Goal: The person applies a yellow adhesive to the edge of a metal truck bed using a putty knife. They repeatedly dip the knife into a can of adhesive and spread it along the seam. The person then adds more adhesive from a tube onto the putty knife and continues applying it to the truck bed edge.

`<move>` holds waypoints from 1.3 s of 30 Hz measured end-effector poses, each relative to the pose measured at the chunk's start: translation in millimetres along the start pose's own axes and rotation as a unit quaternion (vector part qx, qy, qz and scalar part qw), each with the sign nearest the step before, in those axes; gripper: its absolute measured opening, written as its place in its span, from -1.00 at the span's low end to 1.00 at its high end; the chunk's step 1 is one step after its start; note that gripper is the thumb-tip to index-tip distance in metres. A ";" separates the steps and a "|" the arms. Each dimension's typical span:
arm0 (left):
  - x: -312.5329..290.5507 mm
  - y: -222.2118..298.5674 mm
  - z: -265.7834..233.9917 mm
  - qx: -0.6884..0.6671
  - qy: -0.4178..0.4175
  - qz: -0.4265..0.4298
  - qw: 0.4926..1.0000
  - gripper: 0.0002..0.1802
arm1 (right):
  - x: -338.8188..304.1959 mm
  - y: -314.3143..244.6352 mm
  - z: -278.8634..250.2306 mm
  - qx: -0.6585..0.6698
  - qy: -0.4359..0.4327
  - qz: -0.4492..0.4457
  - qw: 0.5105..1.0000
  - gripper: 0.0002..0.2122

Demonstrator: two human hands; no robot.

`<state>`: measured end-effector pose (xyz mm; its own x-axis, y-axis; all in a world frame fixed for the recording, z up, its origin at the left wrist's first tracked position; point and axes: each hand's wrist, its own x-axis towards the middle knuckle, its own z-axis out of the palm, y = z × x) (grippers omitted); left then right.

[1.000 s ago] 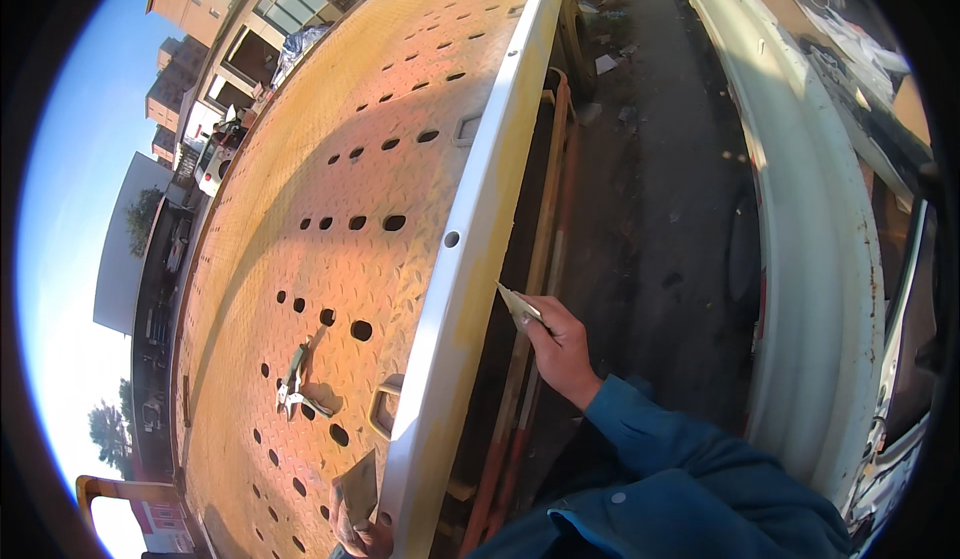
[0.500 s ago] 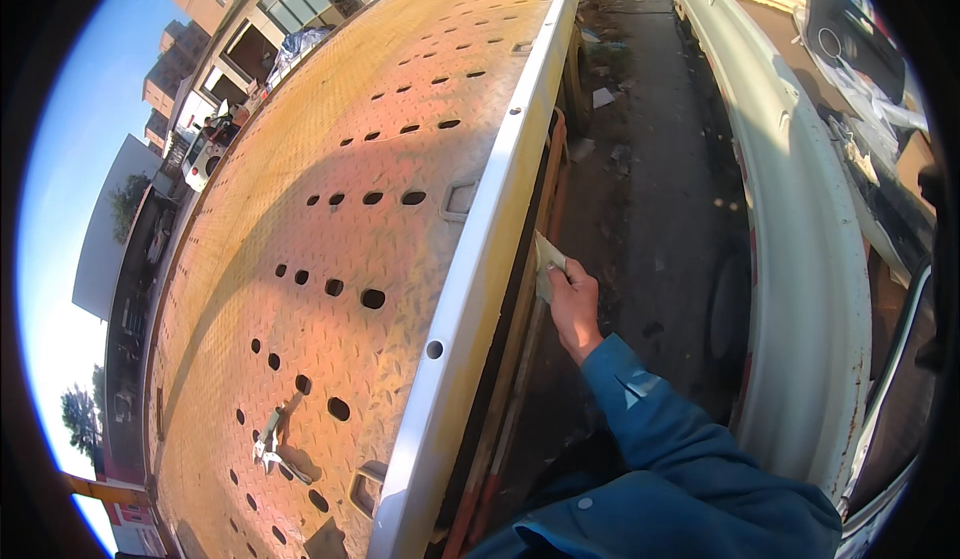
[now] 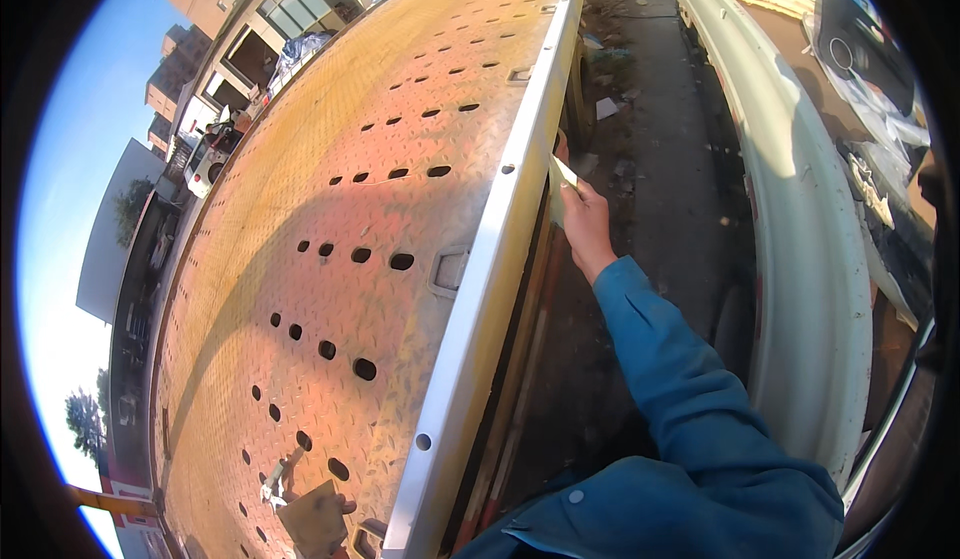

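Head view: the right fingers [image 3: 585, 206] pinch a thin pale blade [image 3: 557, 199] just ahead of them, its corner pointing forward-left, near the yellow side [image 3: 503, 269] of the perforated deck [image 3: 335, 294]; its long axis is partly hidden. Left fingers [image 3: 349, 507] grip a squarish plate [image 3: 313, 521].

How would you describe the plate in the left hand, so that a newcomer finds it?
Start from the orange deck and follow it down to the bottom of the picture. There, the left hand holds the plate by its right side. It is flat, broad and tan, unlike the silvery tool beyond it.
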<state>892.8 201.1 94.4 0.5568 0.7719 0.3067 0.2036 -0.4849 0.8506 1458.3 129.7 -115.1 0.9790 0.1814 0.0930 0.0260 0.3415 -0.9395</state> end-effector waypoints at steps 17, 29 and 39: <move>80.8 22.0 159.6 0.002 -0.015 0.002 1.000 0.15 | -68.6 11.4 -48.0 -0.098 -0.172 -0.088 0.976 -0.60; 103.0 3.3 213.6 0.016 0.010 -0.081 0.997 0.11 | -17.8 3.9 -22.0 -0.131 -0.143 -0.140 0.971 -0.60; 91.8 -24.9 203.0 0.008 -0.007 -0.050 0.999 0.20 | 32.5 10.7 -44.5 -0.070 -0.124 -0.110 0.984 -0.68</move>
<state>1102.3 200.6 14.6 0.5449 0.8105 0.2147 0.2712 -0.4126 0.8696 1499.3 98.3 -136.8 0.8681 0.3424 0.3593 0.2754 0.2699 -0.9226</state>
